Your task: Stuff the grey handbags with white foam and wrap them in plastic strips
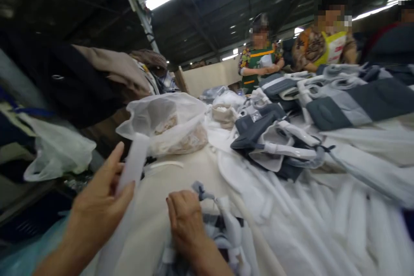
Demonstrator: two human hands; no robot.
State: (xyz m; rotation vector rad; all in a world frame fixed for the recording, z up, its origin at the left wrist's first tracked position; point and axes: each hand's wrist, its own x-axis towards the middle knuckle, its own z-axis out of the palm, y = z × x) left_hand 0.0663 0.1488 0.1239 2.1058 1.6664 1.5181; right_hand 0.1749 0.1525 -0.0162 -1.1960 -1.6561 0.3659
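At the lower left, my left hand (100, 198) grips a long white translucent strip (133, 164) between thumb and fingers. The strip stands up past the fingertips and runs down toward the bottom edge. My right hand (186, 220), its fingers curled, rests on a bundle of grey and white pieces (231, 233) at the bottom centre. A grey tie (202, 190) sticks out just beyond its knuckles. What its fingertips hold, if anything, is hidden.
A clear plastic bag (174, 120) with brownish contents lies ahead. Dark grey and white pieces (274, 138) are heaped on the right, beside long white strips (349, 220). Clothing (113, 69) hangs at left. Two people in aprons stand behind the heap; another is partly visible far right.
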